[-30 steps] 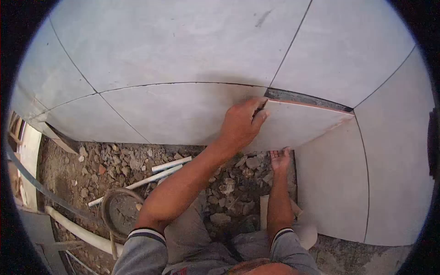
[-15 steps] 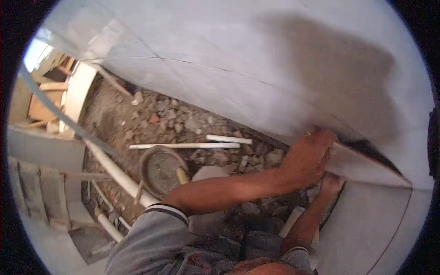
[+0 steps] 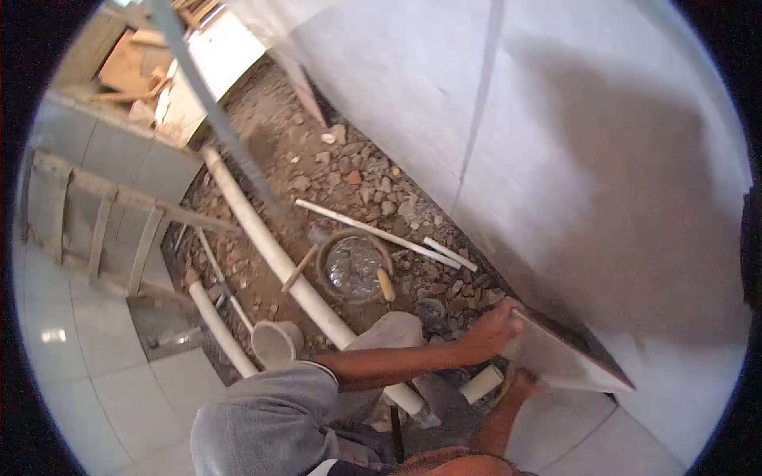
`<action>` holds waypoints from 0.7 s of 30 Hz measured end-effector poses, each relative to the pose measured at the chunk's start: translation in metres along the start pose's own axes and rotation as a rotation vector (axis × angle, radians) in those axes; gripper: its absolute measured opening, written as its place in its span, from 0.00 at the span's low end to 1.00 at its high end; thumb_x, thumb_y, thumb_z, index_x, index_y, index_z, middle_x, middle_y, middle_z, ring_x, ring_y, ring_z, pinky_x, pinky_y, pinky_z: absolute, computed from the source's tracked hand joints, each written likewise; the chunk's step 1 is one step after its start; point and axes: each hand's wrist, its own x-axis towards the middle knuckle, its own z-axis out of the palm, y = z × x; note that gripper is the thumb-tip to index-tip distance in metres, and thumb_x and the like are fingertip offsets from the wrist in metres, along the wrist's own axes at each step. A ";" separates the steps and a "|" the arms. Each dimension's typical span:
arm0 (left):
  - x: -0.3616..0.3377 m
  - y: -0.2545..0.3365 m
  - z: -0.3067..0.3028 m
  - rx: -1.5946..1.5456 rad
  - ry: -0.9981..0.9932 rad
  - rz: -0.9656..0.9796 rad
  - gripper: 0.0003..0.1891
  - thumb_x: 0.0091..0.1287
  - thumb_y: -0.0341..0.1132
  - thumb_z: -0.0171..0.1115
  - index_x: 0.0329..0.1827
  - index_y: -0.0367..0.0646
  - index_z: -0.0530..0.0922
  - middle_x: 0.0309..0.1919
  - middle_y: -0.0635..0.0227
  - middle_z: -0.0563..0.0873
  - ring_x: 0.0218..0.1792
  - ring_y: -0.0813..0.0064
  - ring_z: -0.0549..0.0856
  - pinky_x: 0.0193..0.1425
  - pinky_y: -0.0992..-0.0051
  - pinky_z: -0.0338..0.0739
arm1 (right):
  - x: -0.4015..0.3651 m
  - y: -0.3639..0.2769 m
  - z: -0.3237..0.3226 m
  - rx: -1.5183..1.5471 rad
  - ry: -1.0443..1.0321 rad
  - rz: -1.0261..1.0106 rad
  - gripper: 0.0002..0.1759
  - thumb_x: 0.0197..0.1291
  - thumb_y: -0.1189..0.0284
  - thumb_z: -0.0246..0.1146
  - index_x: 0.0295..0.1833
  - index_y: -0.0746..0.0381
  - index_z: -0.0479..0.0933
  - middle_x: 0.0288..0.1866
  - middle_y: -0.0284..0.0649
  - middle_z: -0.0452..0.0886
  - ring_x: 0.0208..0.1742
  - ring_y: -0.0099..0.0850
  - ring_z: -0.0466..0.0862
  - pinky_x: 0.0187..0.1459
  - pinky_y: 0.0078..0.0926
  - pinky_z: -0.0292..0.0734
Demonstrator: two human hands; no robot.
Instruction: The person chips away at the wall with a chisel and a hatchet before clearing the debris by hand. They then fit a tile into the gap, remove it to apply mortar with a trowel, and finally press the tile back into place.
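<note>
My left hand is closed on the upper near corner of a pale tile. This tile stands tilted at the foot of the wall, its far end low where wall and tiled floor meet. A dark gap shows between its back edge and the wall. Lower down, my right hand is at the tile's near bottom edge, with fingers partly hidden and blurred. A short piece of white pipe lies beside my right forearm.
Rubble covers the ground along the wall. A round basin holds wet grey mix and a wooden-handled tool. Nearby are a long white pipe, thin white pipes, a small bucket and a wooden ladder.
The view has turned and shifted, bringing more of the ground and the small bucket into sight. Both hands remain at the tile, which stays tilted near the wall.
</note>
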 end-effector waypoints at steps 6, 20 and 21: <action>-0.050 0.067 -0.070 -0.290 0.431 -0.122 0.18 0.70 0.48 0.47 0.47 0.40 0.67 0.32 0.63 0.73 0.37 0.70 0.75 0.47 0.67 0.69 | -0.185 -0.049 0.089 0.020 0.109 0.122 0.49 0.52 0.37 0.54 0.69 0.62 0.54 0.69 0.49 0.58 0.66 0.49 0.61 0.63 0.56 0.59; -0.186 0.188 -0.209 -1.324 1.240 -0.378 0.20 0.62 0.54 0.49 0.31 0.44 0.72 0.33 0.56 0.79 0.39 0.55 0.79 0.48 0.51 0.71 | -0.367 -0.135 0.263 -0.865 -0.571 0.087 0.40 0.63 0.41 0.41 0.67 0.62 0.57 0.66 0.49 0.61 0.68 0.44 0.59 0.69 0.40 0.53; -0.192 0.194 -0.208 -1.332 1.250 -0.359 0.20 0.62 0.54 0.49 0.31 0.44 0.72 0.33 0.56 0.79 0.39 0.55 0.79 0.48 0.51 0.71 | -0.361 -0.146 0.267 -1.299 -0.715 -0.118 0.37 0.63 0.41 0.43 0.61 0.62 0.61 0.60 0.49 0.65 0.62 0.43 0.65 0.64 0.40 0.58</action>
